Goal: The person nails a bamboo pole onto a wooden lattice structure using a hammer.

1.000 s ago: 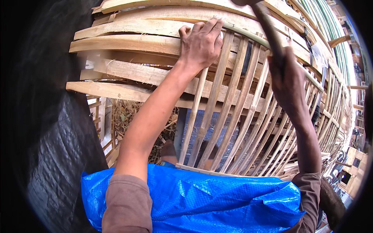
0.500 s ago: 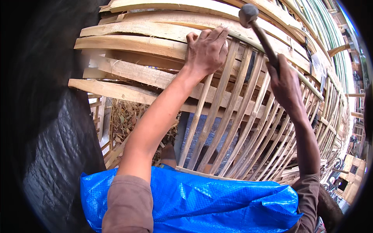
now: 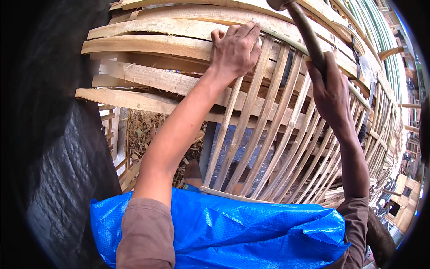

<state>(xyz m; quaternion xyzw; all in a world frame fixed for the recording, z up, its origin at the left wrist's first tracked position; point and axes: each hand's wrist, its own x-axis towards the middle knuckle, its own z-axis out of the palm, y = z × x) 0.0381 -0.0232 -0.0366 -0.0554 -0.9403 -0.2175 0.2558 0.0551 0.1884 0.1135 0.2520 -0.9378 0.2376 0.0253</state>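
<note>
Hammer (image 3: 307,36), clenched in the right hand (image 3: 332,92), now rises partly out of view; left hand (image 3: 236,51) stays bent-fingered at the bamboo rail (image 3: 285,39), grasp unclear.

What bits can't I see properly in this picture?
In the head view:
Hammer: head partly cut off by the top edge; grip end hidden by the right hand.
Left hand: palm, and anything in it, hidden by the hand's back.
Blue sheet: bottom cut off by the lower edge.
Far-right clutter: too small.
</note>
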